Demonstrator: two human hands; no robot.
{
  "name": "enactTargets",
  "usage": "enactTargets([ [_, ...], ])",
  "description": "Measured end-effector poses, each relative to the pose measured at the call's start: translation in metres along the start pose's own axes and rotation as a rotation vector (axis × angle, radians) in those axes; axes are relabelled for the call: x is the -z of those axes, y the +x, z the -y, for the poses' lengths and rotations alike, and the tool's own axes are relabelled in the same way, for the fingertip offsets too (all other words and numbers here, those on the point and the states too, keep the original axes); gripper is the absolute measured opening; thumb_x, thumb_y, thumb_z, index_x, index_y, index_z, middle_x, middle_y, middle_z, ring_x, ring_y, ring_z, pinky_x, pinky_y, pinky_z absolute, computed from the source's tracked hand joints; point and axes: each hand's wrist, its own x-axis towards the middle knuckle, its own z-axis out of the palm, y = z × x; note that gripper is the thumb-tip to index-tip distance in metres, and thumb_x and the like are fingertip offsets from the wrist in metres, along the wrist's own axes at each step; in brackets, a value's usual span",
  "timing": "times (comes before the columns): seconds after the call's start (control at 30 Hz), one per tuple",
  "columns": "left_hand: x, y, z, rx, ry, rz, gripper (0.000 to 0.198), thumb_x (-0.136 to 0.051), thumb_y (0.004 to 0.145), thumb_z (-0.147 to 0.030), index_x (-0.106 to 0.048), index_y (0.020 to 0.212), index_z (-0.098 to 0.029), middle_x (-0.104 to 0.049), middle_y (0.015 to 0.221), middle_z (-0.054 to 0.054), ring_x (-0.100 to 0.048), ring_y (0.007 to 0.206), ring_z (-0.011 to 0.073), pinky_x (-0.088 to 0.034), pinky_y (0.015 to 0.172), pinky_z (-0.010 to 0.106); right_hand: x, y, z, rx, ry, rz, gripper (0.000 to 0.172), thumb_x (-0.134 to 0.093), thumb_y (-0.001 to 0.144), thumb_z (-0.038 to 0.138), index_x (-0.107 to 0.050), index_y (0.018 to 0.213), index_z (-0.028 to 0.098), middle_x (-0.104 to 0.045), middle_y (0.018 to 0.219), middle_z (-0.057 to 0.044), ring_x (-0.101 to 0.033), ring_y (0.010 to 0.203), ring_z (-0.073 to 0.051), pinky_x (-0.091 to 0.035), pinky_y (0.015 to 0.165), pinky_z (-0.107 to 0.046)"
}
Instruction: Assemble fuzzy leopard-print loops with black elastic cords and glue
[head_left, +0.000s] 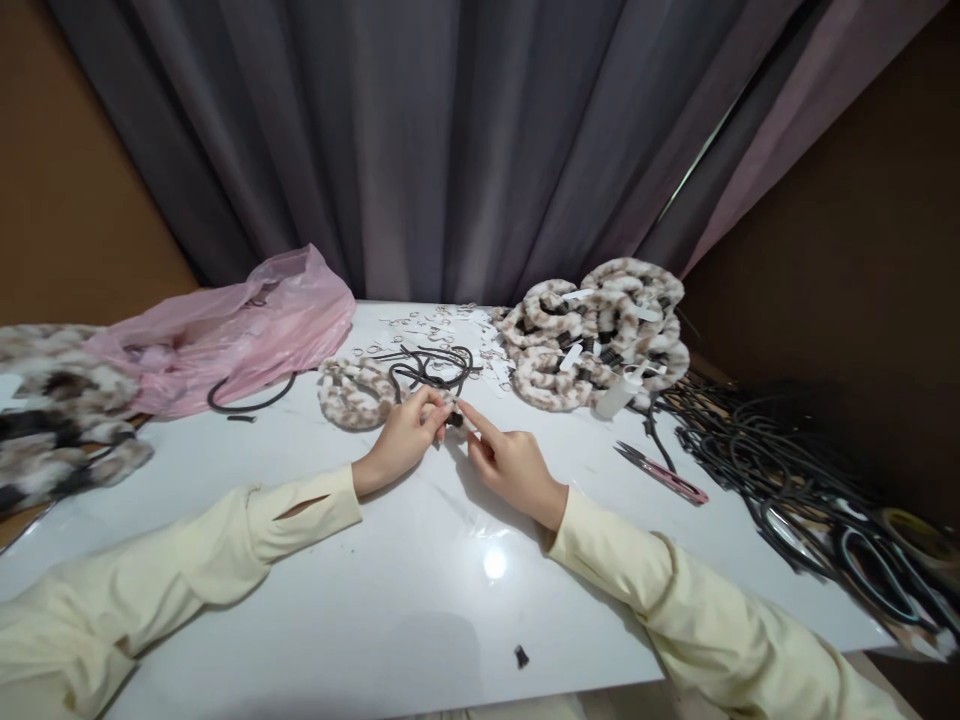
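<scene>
My left hand (409,437) is closed in a pinch, with a small black piece (454,419) showing at its fingertips. Its exact kind is too small to tell. The index finger of my right hand (517,475) stretches out to those fingertips; its thumb stands apart and the other fingers are curled. Just left of the pinch lies a fluffy brown-and-white plush ring (352,393). Behind both hands is a loose bundle of thin black cords (442,368).
Small metal rings and clips (442,325) lie scattered behind. Plush rings (551,375) are heaped behind a white bottle (616,394). Pink-handled scissors (664,472) and many black cords (750,440) lie right. A pink plastic bag (247,320) lies left. Near the front edge is a black scrap (521,657).
</scene>
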Motion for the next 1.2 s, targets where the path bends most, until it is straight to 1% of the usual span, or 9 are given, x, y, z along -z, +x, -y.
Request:
enactTargets([
  [0.17, 0.0, 0.001, -0.003, 0.059, -0.126, -0.01, 0.019, -0.05, 0.083, -0.036, -0.045, 0.077, -0.018, -0.054, 0.052, -0.005, -0.048, 0.047, 0.0087, -0.037, 0.048, 0.018, 0.001, -0.002, -0.002, 0.068, 0.05, -0.163, 0.037, -0.037, 0.085, 0.02, -0.057, 0.115, 0.011, -0.056, 0.046, 0.003, -0.045, 0.037, -0.009, -0.031, 0.046, -0.018],
  [0.3, 0.005, 0.001, -0.017, 0.263, -0.381, 0.017, 0.025, -0.053, 0.081, -0.041, -0.044, 0.078, -0.018, -0.052, 0.055, -0.006, -0.031, 0.032, 0.0037, -0.021, 0.031, 0.016, 0.002, -0.005, 0.0, 0.201, 0.001, -0.226, 0.031, -0.039, 0.084, 0.018, -0.062, 0.103, 0.012, -0.058, 0.046, 0.001, -0.047, 0.039, -0.009, -0.031, 0.047, -0.02],
  [0.43, 0.011, 0.002, -0.031, 0.459, -0.649, 0.067, 0.023, -0.055, 0.081, -0.032, -0.045, 0.068, -0.016, -0.048, 0.053, -0.005, -0.029, 0.031, 0.0016, -0.023, 0.03, 0.014, 0.001, -0.004, 0.001, 0.21, -0.099, -0.164, 0.036, -0.04, 0.083, 0.019, -0.058, 0.113, 0.011, -0.062, 0.049, 0.0, -0.049, 0.039, -0.01, -0.027, 0.047, -0.024],
  [0.53, 0.013, 0.005, -0.035, 0.537, -0.828, 0.125, 0.023, -0.055, 0.079, -0.019, -0.045, 0.059, -0.014, -0.043, 0.048, -0.004, -0.036, 0.036, 0.0029, -0.032, 0.036, 0.013, -0.001, -0.003, 0.004, 0.158, -0.192, -0.093, 0.041, -0.037, 0.086, 0.021, -0.052, 0.122, 0.009, -0.062, 0.048, 0.0, -0.05, 0.037, -0.012, -0.021, 0.045, -0.026],
  [0.63, 0.012, 0.007, -0.035, 0.593, -0.926, 0.102, 0.021, -0.054, 0.078, -0.013, -0.045, 0.058, -0.014, -0.041, 0.045, -0.005, -0.035, 0.036, 0.0035, -0.034, 0.037, 0.013, 0.0, -0.002, 0.011, 0.107, -0.268, -0.023, 0.042, -0.037, 0.088, 0.025, -0.049, 0.124, 0.007, -0.062, 0.048, -0.002, -0.052, 0.038, -0.013, -0.016, 0.045, -0.027],
  [0.8, 0.008, 0.003, -0.034, 0.565, -0.889, 0.056, 0.022, -0.058, 0.077, -0.016, -0.046, 0.058, -0.014, -0.041, 0.046, -0.005, -0.034, 0.036, 0.0031, -0.034, 0.037, 0.013, 0.005, 0.003, 0.025, 0.009, -0.367, 0.001, 0.04, -0.03, 0.093, 0.031, -0.063, 0.087, 0.01, -0.061, 0.048, -0.008, -0.057, 0.045, -0.015, -0.015, 0.047, -0.027],
  [0.87, 0.006, 0.002, -0.034, 0.548, -0.875, 0.04, 0.023, -0.059, 0.077, -0.017, -0.046, 0.059, -0.014, -0.041, 0.046, -0.005, -0.035, 0.036, 0.0032, -0.033, 0.037, 0.012, 0.007, 0.004, 0.029, -0.006, -0.365, 0.029, 0.042, -0.028, 0.095, 0.031, -0.063, 0.084, 0.011, -0.061, 0.049, -0.009, -0.058, 0.047, -0.016, -0.017, 0.048, -0.027],
  [1.03, 0.006, 0.001, -0.039, 0.579, -0.952, 0.079, 0.022, -0.055, 0.078, -0.011, -0.046, 0.059, -0.014, -0.042, 0.047, -0.005, -0.037, 0.037, 0.0038, -0.035, 0.038, 0.013, 0.008, 0.004, 0.031, -0.083, -0.268, 0.146, 0.038, -0.028, 0.095, 0.034, -0.049, 0.122, 0.017, -0.066, 0.06, -0.006, -0.058, 0.048, -0.017, -0.022, 0.049, -0.024],
  [1.2, 0.006, 0.001, -0.051, 0.683, -1.026, 0.1, 0.017, -0.051, 0.077, -0.006, -0.048, 0.062, -0.014, -0.045, 0.049, -0.004, -0.041, 0.037, 0.0049, -0.038, 0.038, 0.014, 0.004, 0.007, 0.024, -0.256, 0.187, 0.209, 0.027, -0.035, 0.091, 0.026, -0.055, 0.105, 0.015, -0.066, 0.07, -0.005, -0.056, 0.056, -0.014, -0.031, 0.054, -0.023],
])
